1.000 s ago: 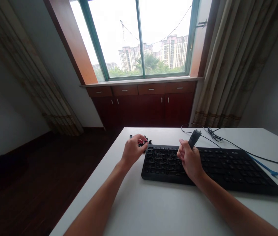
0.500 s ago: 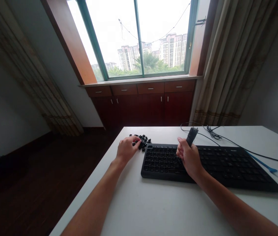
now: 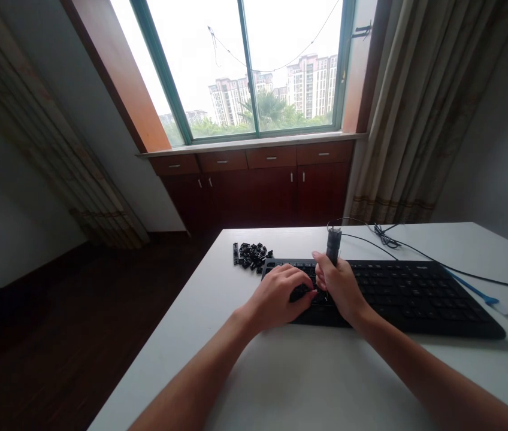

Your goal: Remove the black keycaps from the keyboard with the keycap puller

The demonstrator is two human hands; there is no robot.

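A black keyboard (image 3: 416, 299) lies across the white table, with many keys gone from its left part. My right hand (image 3: 341, 287) is wrapped round the dark handle of a keycap puller (image 3: 333, 244), held upright over the middle of the keyboard. Thin wire shows near its lower end. Close beside it, my left hand (image 3: 281, 293) is over the keyboard's left part, thumb and fingertips pinched together by the puller's lower end. Whatever lies between those fingertips is too small to make out. Loose black keycaps (image 3: 254, 255) form a pile off the keyboard's upper left corner.
A black cable (image 3: 389, 238) runs from behind the keyboard to the right edge. Near the keyboard's right end lies a blue brush-like tool (image 3: 483, 296). The white table (image 3: 308, 383) ends at a left edge, with dark floor beyond. A window and cabinets stand behind.
My left hand has moved right, from the keycap pile to the keyboard beside the puller. My right hand has shifted slightly left, and the puller stands more upright.
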